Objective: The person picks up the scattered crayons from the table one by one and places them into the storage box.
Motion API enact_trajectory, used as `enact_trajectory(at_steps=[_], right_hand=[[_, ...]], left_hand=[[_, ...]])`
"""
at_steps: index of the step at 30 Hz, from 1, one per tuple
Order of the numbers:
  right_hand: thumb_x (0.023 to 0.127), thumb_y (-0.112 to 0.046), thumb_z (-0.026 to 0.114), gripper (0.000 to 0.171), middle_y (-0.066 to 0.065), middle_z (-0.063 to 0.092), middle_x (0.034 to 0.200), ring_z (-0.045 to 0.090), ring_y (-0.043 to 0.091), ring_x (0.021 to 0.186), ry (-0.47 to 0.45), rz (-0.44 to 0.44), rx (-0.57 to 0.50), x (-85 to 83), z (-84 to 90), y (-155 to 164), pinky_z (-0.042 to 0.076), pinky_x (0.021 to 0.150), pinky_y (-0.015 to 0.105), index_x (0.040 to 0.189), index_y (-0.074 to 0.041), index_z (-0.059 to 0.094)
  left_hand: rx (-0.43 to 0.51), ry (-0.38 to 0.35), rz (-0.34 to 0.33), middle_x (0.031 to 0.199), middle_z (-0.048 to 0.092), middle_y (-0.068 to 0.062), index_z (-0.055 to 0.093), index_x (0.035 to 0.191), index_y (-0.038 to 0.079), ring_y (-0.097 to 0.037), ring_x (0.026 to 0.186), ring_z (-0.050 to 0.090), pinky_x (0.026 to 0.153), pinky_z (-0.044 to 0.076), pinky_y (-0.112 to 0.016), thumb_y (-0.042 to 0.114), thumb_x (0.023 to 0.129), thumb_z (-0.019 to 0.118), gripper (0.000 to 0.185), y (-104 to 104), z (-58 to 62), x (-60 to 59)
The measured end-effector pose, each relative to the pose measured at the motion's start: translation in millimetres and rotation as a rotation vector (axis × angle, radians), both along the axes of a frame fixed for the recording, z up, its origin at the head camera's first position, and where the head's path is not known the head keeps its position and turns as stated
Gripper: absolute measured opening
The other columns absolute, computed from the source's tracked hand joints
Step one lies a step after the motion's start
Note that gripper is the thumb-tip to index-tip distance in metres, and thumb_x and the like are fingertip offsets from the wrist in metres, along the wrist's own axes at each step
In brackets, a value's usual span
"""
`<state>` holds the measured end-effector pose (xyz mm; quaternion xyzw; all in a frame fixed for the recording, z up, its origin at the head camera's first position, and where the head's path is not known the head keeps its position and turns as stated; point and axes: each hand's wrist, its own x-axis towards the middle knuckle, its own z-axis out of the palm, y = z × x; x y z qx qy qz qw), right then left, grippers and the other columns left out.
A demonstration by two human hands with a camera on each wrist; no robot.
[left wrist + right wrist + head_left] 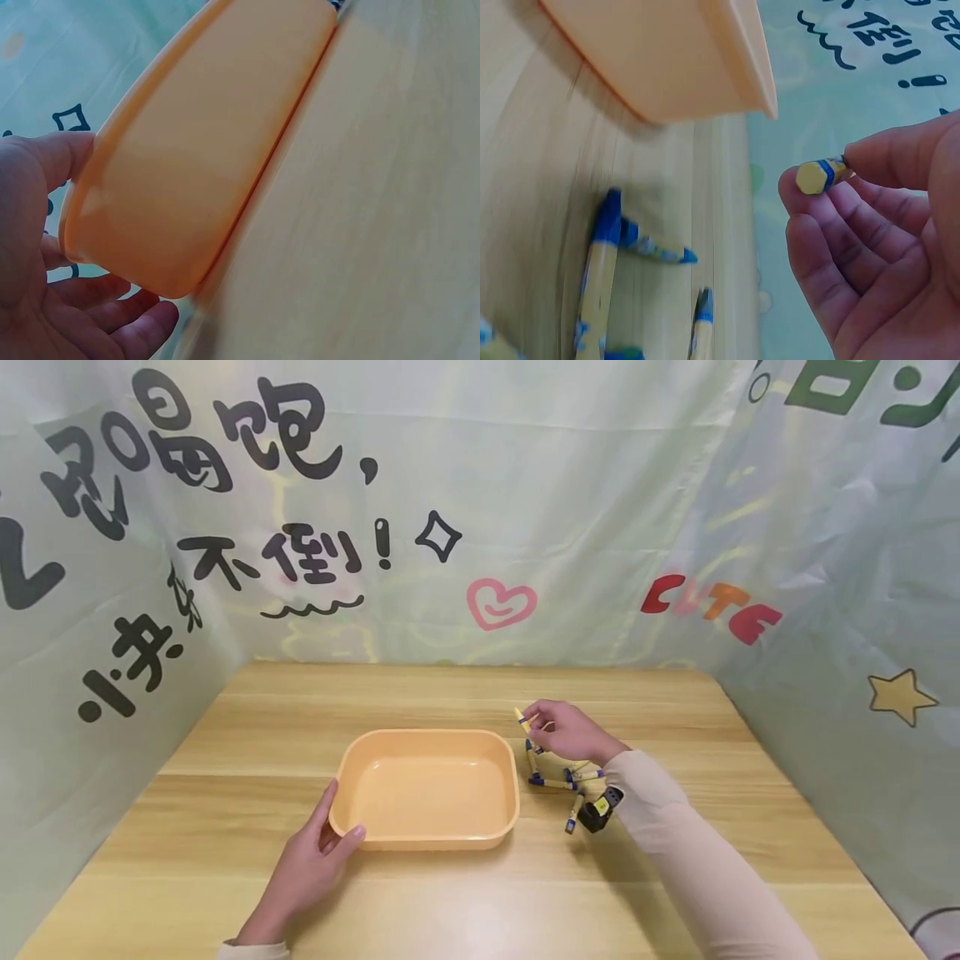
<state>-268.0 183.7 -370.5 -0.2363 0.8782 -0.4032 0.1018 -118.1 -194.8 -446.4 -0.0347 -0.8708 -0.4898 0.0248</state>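
Observation:
A shallow orange plastic tray (pixel 423 789) stands on the wooden table. My left hand (pixel 311 856) grips its near left corner, with the thumb on the rim; in the left wrist view the fingers lie against the tray's outer wall (pixel 180 165). Just beyond the tray's right side, my right hand (pixel 573 731) pinches a yellow crayon (pixel 521 720) between thumb and fingers. The right wrist view shows the blunt yellow end and blue band of this crayon (pixel 817 177). Several more crayons (pixel 555 784) with blue parts lie scattered below that hand.
A small black object with a yellow label (pixel 597 811) sits beside the crayons, under my right forearm; its kind is unclear. Printed fabric walls (pixel 585 510) enclose the table (pixel 480 693) at the back and both sides.

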Motion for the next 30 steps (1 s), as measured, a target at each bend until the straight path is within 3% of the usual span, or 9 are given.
enact_trajectory(at_steps=[4,8,15,22,30], right_hand=[[0.094,-0.005,0.057,0.025,0.013,0.062,0.095,0.064,0.024,0.088,-0.035,0.016,-0.024,0.2,-1.3,-10,0.057,0.072,0.033,0.117,0.004,0.056],[0.093,-0.003,0.057,0.023,0.012,0.060,0.094,0.065,0.022,0.082,-0.069,0.028,-0.036,0.3,-1.0,-20,0.058,0.067,0.034,0.115,0.002,0.055],[0.091,-0.003,0.059,0.023,0.011,0.058,0.092,0.064,0.021,0.076,-0.113,0.062,-0.041,-0.5,3.1,-38,0.059,0.070,0.045,0.113,0.001,0.055],[0.090,0.000,0.059,0.021,0.011,0.059,0.092,0.064,0.018,0.070,-0.116,0.118,0.009,-1.5,7.5,-57,0.059,0.062,0.036,0.111,0.001,0.055],[0.089,0.000,0.061,0.022,0.009,0.060,0.091,0.063,0.015,0.063,-0.124,0.145,0.144,1.3,15.2,-80,0.058,0.059,0.027,0.110,-0.001,0.058]], left_hand=[[-0.013,-0.016,0.002,0.127,0.058,-0.027,0.012,0.157,0.013,-0.026,0.100,0.064,0.083,0.057,-0.028,0.039,0.095,0.062,0.084,-1,0.9,1.9],[0.009,-0.018,-0.006,0.140,0.046,-0.028,0.012,0.157,0.013,-0.035,0.120,0.056,0.092,0.053,-0.034,0.038,0.095,0.063,0.084,-1,0.5,2.3],[0.063,0.001,-0.011,0.146,0.037,-0.027,0.014,0.156,0.011,-0.036,0.124,0.050,0.095,0.050,-0.034,0.034,0.095,0.065,0.083,-1,1.4,2.2],[0.079,0.002,-0.009,0.151,0.030,-0.024,0.015,0.156,0.010,-0.035,0.126,0.048,0.095,0.049,-0.033,0.031,0.094,0.066,0.083,0,2.6,1.4],[0.084,-0.008,0.001,0.153,0.028,-0.022,0.016,0.156,0.011,-0.034,0.127,0.047,0.096,0.048,-0.032,0.035,0.093,0.066,0.084,0,0.4,0.4]])
